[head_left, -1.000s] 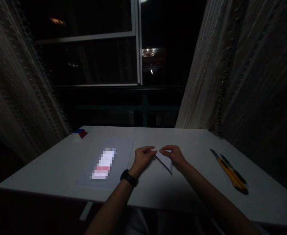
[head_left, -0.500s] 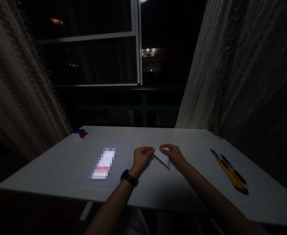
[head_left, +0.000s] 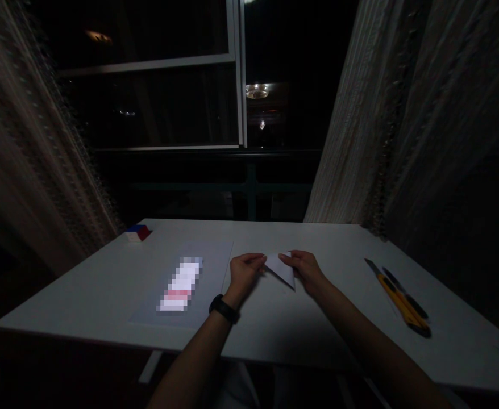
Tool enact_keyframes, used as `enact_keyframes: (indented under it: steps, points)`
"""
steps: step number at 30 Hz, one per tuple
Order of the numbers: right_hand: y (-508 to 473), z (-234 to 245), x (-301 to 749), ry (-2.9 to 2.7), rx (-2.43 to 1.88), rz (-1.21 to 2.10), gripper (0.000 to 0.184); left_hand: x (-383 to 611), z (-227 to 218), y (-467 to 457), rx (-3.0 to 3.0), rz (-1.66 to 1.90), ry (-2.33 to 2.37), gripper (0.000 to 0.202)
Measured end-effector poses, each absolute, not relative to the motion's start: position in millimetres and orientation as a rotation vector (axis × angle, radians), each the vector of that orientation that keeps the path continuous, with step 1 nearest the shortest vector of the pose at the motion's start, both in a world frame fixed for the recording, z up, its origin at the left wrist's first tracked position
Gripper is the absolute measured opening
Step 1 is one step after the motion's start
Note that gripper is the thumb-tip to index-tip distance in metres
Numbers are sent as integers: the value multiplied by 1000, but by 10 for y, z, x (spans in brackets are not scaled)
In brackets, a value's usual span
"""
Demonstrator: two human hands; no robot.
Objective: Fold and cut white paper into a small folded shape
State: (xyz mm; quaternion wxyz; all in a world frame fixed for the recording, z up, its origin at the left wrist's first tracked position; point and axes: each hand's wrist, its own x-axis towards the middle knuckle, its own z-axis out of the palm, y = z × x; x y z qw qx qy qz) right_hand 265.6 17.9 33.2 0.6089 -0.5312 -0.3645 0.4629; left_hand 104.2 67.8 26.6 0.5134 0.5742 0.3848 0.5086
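A white sheet of paper folded to a triangular shape is held between my two hands, just above the table. My left hand, with a dark band on the wrist, pinches the paper's left corner between thumb and fingers. On the other side my right hand grips the right edge, its thumb lying on the near face and its fingers behind. One pointed corner hangs down toward me. The fingers behind the paper are partly hidden.
A lit phone, its screen blurred, lies on a larger paper sheet at left. A Rubik's-type cube sits at the far left of the white table. At right lie a yellow utility knife and a dark pen.
My hands have moved slightly apart, and more of the folded paper shows between them. The right thumb has shifted a little on its face. Everything else on the table stays put.
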Motion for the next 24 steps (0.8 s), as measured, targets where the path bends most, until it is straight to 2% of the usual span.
enact_keyframes:
  steps: [20,24]
  points:
    - [209,308,2725,-704,-1285,1064,29,1043,263,682,1319,1155,872,27]
    - [205,293,2735,-782,-1328,1171,31,1032,250,705,1288,1165,899,25]
